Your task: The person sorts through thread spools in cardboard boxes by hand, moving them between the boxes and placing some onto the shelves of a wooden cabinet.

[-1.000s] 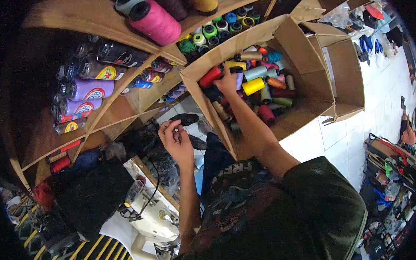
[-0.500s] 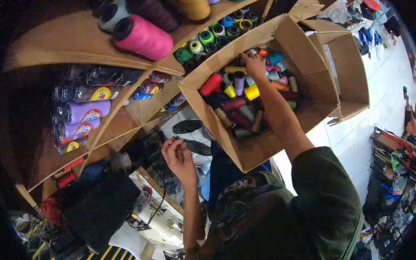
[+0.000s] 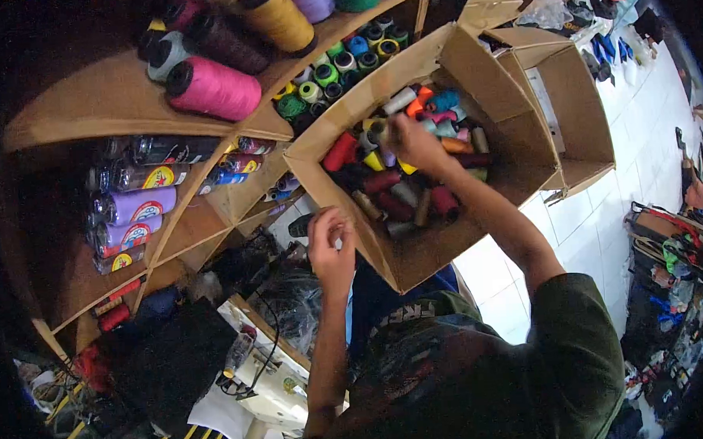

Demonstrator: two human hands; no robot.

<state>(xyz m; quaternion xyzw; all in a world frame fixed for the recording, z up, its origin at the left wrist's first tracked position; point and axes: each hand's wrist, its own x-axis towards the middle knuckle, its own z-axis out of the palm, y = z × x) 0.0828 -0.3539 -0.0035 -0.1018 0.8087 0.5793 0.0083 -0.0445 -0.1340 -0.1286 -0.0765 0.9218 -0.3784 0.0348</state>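
Note:
My right hand reaches into an open cardboard box, among thread spools of many colours. Its fingers point down, blurred, beside a dull-coloured spool, and whether they grip it I cannot make out. A red spool lies left of that hand, a white spool and a teal spool beyond it. My left hand is raised beside the box's near left wall, with its fingers curled and the thumb near the fingertips. What it holds, if anything, is too small to tell.
A wooden shelf at the left carries large cones, including a pink one, above wrapped purple packs. A second cardboard box stands behind the first. A sewing machine is at the lower left; another person's hand shows far right.
My right hand has moved left and nearer within the box. My left hand has moved right and up to the box wall, its fingers more curled. The view has shifted slightly.

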